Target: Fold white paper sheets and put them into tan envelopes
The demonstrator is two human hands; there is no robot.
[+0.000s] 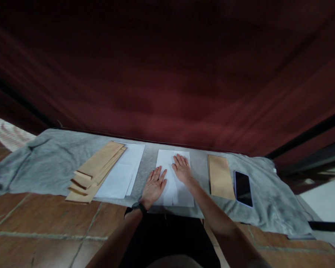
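A white sheet of paper (pixel 181 195) lies before me on the grey cloth, with a crease or edge running down its lower middle. My left hand (pixel 153 186) rests flat on its left side, fingers stretched out; a dark watch is on that wrist. Higher up, my right hand (pixel 182 168) is spread flat near the sheet's top edge. Neither hand grips anything. To the left, white sheets (pixel 120 175) lie partly under a fanned stack of brown paper envelopes (pixel 100 163). At the right are brown envelopes (pixel 221 176) in a neat pile.
A grey cloth (pixel 58 160) covers the narrow table. A phone (pixel 243 189) with a pale case lies right of the envelope pile. A dark red curtain-like surface (pixel 167 93) rises behind the far edge. Brown floor tiles (pixel 44 219) show below.
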